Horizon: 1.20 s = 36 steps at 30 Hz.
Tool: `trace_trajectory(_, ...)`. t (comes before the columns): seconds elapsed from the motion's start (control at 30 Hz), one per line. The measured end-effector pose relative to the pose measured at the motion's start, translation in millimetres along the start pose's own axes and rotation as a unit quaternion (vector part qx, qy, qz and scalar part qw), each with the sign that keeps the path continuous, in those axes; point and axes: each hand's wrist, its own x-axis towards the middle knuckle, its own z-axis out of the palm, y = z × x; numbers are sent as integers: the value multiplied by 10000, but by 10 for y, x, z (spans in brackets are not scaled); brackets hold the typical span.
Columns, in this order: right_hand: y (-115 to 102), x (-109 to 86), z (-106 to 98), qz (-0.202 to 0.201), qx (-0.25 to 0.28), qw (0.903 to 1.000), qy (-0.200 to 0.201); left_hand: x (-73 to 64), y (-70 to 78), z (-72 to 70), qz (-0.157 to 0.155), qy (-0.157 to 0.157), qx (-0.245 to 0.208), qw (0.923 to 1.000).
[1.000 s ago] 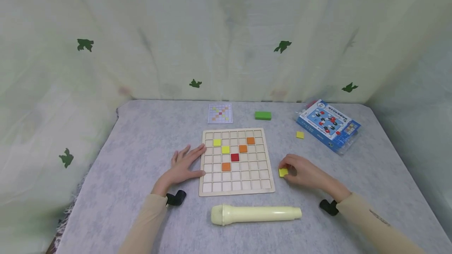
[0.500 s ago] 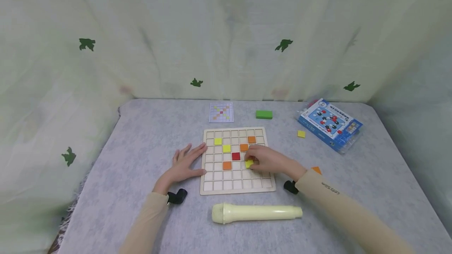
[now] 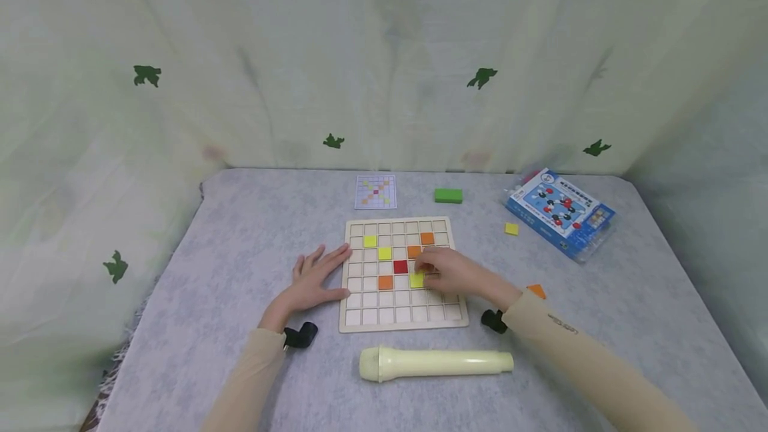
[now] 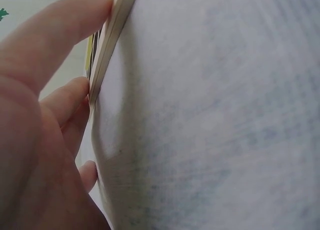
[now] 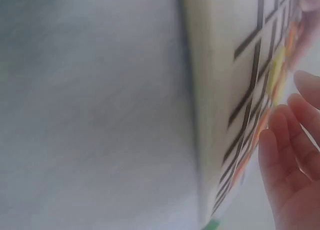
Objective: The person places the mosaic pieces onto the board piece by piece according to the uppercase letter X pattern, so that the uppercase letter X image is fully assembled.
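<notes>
A wooden grid board [image 3: 404,323] lies on the cloth, with yellow, orange and red square tiles in some cells. My left hand [image 3: 309,287], fingers spread, rests along the board's left edge; in the left wrist view, fingertips [image 4: 102,7] touch its side. My right hand [image 3: 459,274] is over the board's right half. Its fingertips are right at the edge of a yellow tile [image 3: 417,280], which lies in a cell diagonally below the red tile [image 3: 400,267]. In the right wrist view, the thumb and fingers of the right hand [image 5: 292,140] are apart with nothing between them.
A small pattern card [image 3: 375,192] and a green block [image 3: 448,196] lie behind the board. Farther right is a blue box [image 3: 558,209] in plastic. A loose yellow tile [image 3: 511,229] and an orange piece [image 3: 537,292] lie right of the board, a pale microphone [image 3: 437,363] in front.
My right hand has carried the yellow tile leftward from the cloth onto the board and let go of it there. My left hand has stayed at the board's edge.
</notes>
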Motion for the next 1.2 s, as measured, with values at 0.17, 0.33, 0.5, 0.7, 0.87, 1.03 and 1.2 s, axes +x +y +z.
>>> trace_trajectory(0.17,203,-317,-151,240,257,9991,246,8,8,1,13,1,4,10000)
trace_trajectory(0.33,534,-786,-272,454,196,9970,594,-5,18,3,15,13,-18,10000)
trace_trajectory(0.5,797,-1275,-327,603,61,9946,840,-24,25,0,76,53,-108,9999)
trace_trajectory(0.7,894,-1615,-297,745,-231,9928,912,-26,9,1,81,44,-43,9999)
trace_trajectory(0.87,909,-1618,-248,673,-449,9900,1153,-6,-3,7,35,29,-46,10000)
trace_trajectory(1.03,820,-1414,-243,670,-292,9914,1082,-2,-3,5,59,29,-71,10000)
trace_trajectory(1.2,581,-1022,-231,409,-4,9961,785,-1,-9,9,78,34,-65,9999)
